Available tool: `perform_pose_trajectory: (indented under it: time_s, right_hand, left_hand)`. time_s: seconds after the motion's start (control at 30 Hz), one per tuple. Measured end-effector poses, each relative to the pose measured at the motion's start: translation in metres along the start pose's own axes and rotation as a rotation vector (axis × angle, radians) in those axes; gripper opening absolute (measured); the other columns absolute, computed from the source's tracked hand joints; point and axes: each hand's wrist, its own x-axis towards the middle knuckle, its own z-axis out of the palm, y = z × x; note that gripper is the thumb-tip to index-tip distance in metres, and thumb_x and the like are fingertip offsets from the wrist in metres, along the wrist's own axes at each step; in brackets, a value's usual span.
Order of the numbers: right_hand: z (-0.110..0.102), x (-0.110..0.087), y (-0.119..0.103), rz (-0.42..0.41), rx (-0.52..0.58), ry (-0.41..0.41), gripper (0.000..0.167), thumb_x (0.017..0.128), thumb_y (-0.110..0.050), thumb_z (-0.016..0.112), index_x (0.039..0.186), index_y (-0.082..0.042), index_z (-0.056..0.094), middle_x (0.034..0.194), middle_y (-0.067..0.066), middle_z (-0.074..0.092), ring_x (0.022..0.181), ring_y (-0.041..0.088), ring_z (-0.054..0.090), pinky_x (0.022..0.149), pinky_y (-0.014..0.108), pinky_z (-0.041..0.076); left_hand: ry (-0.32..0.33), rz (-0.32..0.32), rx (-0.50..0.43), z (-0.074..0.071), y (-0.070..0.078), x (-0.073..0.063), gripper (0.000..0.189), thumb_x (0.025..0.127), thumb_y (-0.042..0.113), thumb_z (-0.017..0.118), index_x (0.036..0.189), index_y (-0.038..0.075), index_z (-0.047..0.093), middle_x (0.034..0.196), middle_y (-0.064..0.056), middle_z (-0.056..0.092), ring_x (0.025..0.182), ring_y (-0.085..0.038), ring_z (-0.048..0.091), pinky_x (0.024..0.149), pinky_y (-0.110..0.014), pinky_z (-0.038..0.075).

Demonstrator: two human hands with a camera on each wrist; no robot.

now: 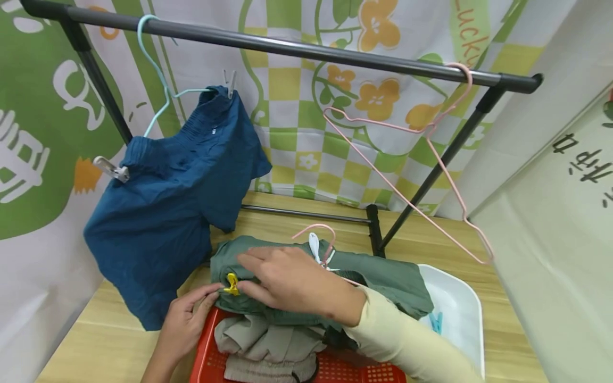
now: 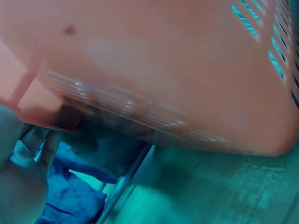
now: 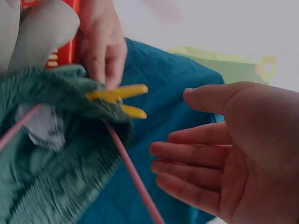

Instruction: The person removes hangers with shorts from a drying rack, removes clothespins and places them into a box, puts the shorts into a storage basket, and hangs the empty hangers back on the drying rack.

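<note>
The green pants lie across the top of the red basket, with one arm of a pink hanger inside the waistband and a yellow clip on the waistband's edge. The left hand pinches the cloth just beside that clip; the right hand is spread with fingers nearly straight, holding nothing. In this inspector's judgement, sound clipping calls for the hanger arm to reach the waistband's corner, the clip to bite both cloth and wire, and the left hand to steady the edge until a light tug proves the grip. Count: three hangers, namely that one, a bare pink one on the rack, and a pale blue one bearing one pair of blue shorts. Clips visible: one yellow, two whitish on the shorts, one light blue in the single white tray. Beige clothing in the one basket: number of pieces undetermined.
</note>
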Motion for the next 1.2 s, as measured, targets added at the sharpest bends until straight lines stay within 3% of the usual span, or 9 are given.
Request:
perform_pose_trajectory:
  time_s: [0.2, 0.33, 0.63, 0.93, 1.2]
  right_hand:
    - [0.019, 0.016, -0.002, -0.006, -0.015, -0.066, 0.028, 0.108, -0.039, 0.055, 0.111, -0.016, 0.071, 0.093, -0.006, 0.069, 0.072, 0.005, 0.063, 0.056, 0.023, 0.05]
    - [0.025, 0.019, -0.001, -0.01, -0.029, -0.071, 0.023, 0.106, -0.039, 0.059, 0.1, -0.02, 0.07, 0.083, -0.009, 0.067, 0.063, 0.005, 0.06, 0.049, 0.024, 0.046]
    - [0.03, 0.022, -0.003, 0.06, -0.038, -0.059, 0.032, 0.1, -0.05, 0.066, 0.085, -0.022, 0.067, 0.06, -0.014, 0.042, 0.048, 0.002, 0.041, 0.041, 0.021, 0.031]
    - [0.033, 0.023, -0.005, 0.06, -0.066, -0.001, 0.04, 0.102, -0.04, 0.064, 0.068, -0.024, 0.051, 0.054, -0.012, 0.037, 0.044, 0.004, 0.038, 0.038, 0.023, 0.028]
    - [0.033, 0.023, -0.006, 0.03, -0.132, 0.015, 0.037, 0.104, -0.036, 0.061, 0.07, -0.024, 0.059, 0.054, -0.011, 0.044, 0.046, 0.005, 0.043, 0.039, 0.024, 0.036]
  left_hand:
    - [0.002, 0.015, -0.009, 0.0, -0.001, -0.001, 0.023, 0.099, -0.004, 0.065, 0.115, 0.007, 0.077, 0.111, -0.003, 0.075, 0.103, -0.007, 0.068, 0.089, -0.013, 0.049]
    - [0.003, 0.012, -0.008, 0.0, 0.0, -0.001, 0.022, 0.098, -0.004, 0.065, 0.115, 0.006, 0.076, 0.111, -0.003, 0.075, 0.103, -0.006, 0.068, 0.089, -0.013, 0.049]
    - [0.007, -0.002, 0.016, 0.0, 0.0, -0.001, 0.021, 0.099, -0.002, 0.066, 0.114, 0.005, 0.077, 0.111, -0.003, 0.075, 0.103, -0.006, 0.068, 0.089, -0.012, 0.049]
    - [0.004, 0.024, -0.007, 0.001, -0.001, -0.001, 0.022, 0.098, -0.005, 0.066, 0.114, 0.005, 0.077, 0.111, -0.004, 0.075, 0.103, -0.006, 0.068, 0.089, -0.013, 0.049]
    - [0.0, 0.031, -0.014, 0.0, -0.001, -0.001, 0.023, 0.097, -0.006, 0.066, 0.115, 0.004, 0.076, 0.112, -0.003, 0.074, 0.104, -0.006, 0.068, 0.09, -0.013, 0.049]
